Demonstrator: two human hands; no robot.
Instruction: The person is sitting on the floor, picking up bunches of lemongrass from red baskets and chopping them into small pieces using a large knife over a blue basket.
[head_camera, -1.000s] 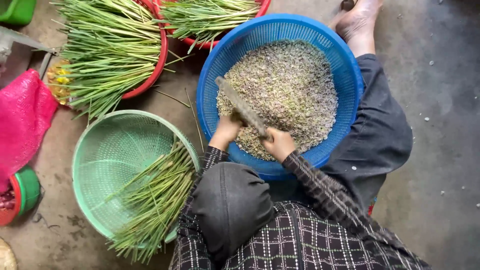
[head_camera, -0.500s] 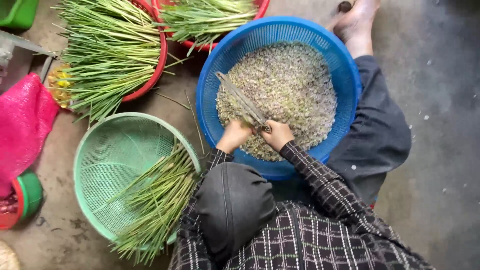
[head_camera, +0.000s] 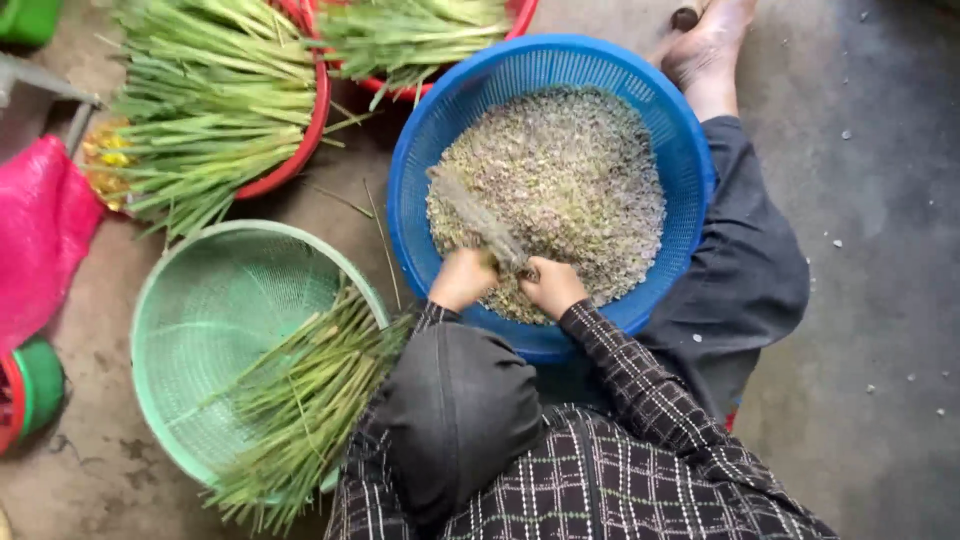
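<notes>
Stalks (head_camera: 478, 222) are sitting as a thin bundle over the near half of the blue basket (head_camera: 700, 170), and both hands are closing round their lower end. Nearest the body, the left hand (head_camera: 462, 280) is wrapping tight round the bundle's base, while the right hand (head_camera: 552, 287) is pinching in just beside it, the two almost touching; whether the right is also gripping a small blade I cannot tell, since the fingers are hiding it. The bundle is blurring, so it is probably moving fast. To do this step well, the person is best keeping the hands low over the chopped pile (head_camera: 560, 180), so pieces are dropping inside the rim and not onto the concrete floor (head_camera: 880, 300), and keeping fingertips curled back from the working point. To the left, a green basket (head_camera: 200, 300) is holding a loose sheaf of stems (head_camera: 300, 400) spilling over its near edge, within easy reach. Farther off, two red basins are holding long green stalks (head_camera: 200, 120), and a bare foot (head_camera: 710, 45) is resting beyond the blue basket.
</notes>
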